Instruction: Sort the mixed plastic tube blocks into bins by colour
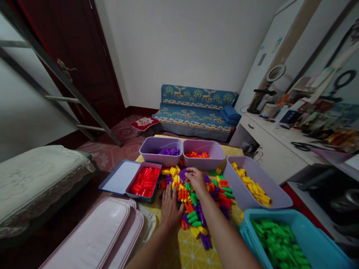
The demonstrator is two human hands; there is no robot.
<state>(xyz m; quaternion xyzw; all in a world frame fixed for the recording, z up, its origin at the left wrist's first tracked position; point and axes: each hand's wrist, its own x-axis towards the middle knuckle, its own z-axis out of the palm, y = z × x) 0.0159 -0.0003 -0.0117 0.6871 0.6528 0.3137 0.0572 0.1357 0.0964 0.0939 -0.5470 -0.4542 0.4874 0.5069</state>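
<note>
Mixed plastic pieces [192, 216] in green, orange, yellow, purple and red are heaped on a yellow patterned table [193, 250]. My right hand [196, 179] pinches purple pieces [183, 175] at the far part of the heap. Flat at the heap's left edge rests my left hand [170, 207], its fingers spread. Around the heap stand a bin with purple pieces [161, 158], a bin with orange pieces [204, 162], a bin with yellow pieces [244, 200], a teal bin with green pieces [246, 220] and a case with red pieces [144, 182].
Pink lids [92, 231] lie stacked at the near left. A blue patterned sofa [193, 110] stands beyond the table, with a small red-topped stool [144, 123] beside it. A cluttered white desk [280, 136] is on the right, a covered bed [42, 179] on the left.
</note>
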